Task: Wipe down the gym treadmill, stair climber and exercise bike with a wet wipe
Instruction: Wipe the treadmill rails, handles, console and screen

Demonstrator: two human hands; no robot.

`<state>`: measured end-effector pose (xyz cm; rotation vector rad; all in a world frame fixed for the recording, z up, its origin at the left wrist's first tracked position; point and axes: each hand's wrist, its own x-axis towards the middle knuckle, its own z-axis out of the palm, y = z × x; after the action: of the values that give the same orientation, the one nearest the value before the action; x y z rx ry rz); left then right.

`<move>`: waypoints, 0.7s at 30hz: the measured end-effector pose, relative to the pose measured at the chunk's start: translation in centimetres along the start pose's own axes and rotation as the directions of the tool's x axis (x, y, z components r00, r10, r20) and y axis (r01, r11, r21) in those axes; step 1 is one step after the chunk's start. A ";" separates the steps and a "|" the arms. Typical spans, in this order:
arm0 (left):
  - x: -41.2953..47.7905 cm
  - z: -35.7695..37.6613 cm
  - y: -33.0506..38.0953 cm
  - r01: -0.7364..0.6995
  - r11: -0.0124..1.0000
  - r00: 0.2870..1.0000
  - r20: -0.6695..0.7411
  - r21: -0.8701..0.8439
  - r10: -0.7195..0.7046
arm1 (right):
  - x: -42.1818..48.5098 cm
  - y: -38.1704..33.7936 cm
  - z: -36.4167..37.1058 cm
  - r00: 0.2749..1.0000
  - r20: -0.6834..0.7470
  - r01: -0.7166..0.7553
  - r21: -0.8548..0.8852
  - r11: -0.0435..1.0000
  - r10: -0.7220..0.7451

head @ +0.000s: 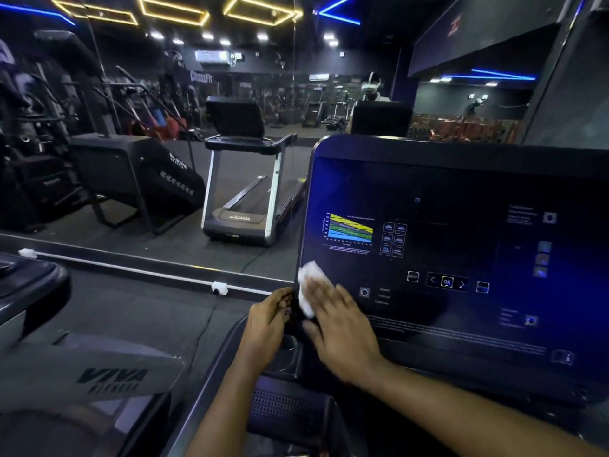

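Wipe (309,285) of white folded tissue lies flat against the lower left corner of the dark, glossy treadmill console (461,192), pressed there under the straight, spread fingers of the right hand (342,328). Just beside it, the left hand (267,321) curls its fingers round the console's left edge. Beyond the console a wall mirror (164,232) reflects a grey-framed treadmill (244,179) and a black stair climber (131,173) standing side by side.

Treadmill console (461,192) bears a wet wipe (309,275) near its left edge
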<state>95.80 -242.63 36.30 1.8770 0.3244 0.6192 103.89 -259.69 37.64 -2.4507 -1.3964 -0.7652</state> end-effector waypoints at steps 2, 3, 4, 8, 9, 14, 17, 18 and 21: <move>0.1 0.1 0.2 0.017 1.000 1.000 -0.008 -0.025 -0.017 | 3.9 0.4 -1.6 0.984 -0.087 -0.158 0.011 0.987 0.158; 0.1 0.1 0.4 0.017 1.000 1.000 -0.010 -0.020 -0.017 | 4.9 0.1 -1.8 0.972 -0.109 -0.207 0.040 0.978 0.210; 0.0 0.1 0.6 0.009 1.000 1.000 -0.012 -0.005 -0.009 | 4.8 -0.4 -1.5 0.970 -0.107 -0.211 0.075 0.975 0.218; -0.1 0.0 1.0 -0.044 0.995 0.999 0.008 0.094 0.044 | -3.9 -2.5 2.5 0.999 0.030 0.023 0.043 0.999 -0.024; -0.1 0.1 1.0 -0.063 0.991 0.998 0.016 0.115 0.061 | -5.6 -1.8 2.7 0.999 0.027 0.035 0.018 0.999 -0.036; -0.6 1.5 1.8 -0.214 0.963 0.976 -0.005 0.164 0.218 | 2.4 3.3 -2.9 0.919 -0.204 -0.336 0.044 0.941 0.337; -0.7 2.9 2.4 -0.221 0.962 0.972 -0.037 0.162 0.230 | 5.4 3.1 -3.8 0.927 -0.215 -0.291 0.104 0.951 0.307; -0.9 3.2 2.4 -0.217 0.962 0.972 -0.051 0.165 0.228 | 4.0 2.4 -2.7 0.962 -0.169 -0.198 0.105 0.975 0.214; -1.0 3.3 2.0 -0.213 0.963 0.973 -0.058 0.168 0.225 | -4.0 0.5 1.0 1.000 -0.004 -0.009 -0.008 1.000 0.009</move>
<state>96.73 -246.45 36.92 2.0645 0.2218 0.8377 103.02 -262.45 34.74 -2.4588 -1.3825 -0.7750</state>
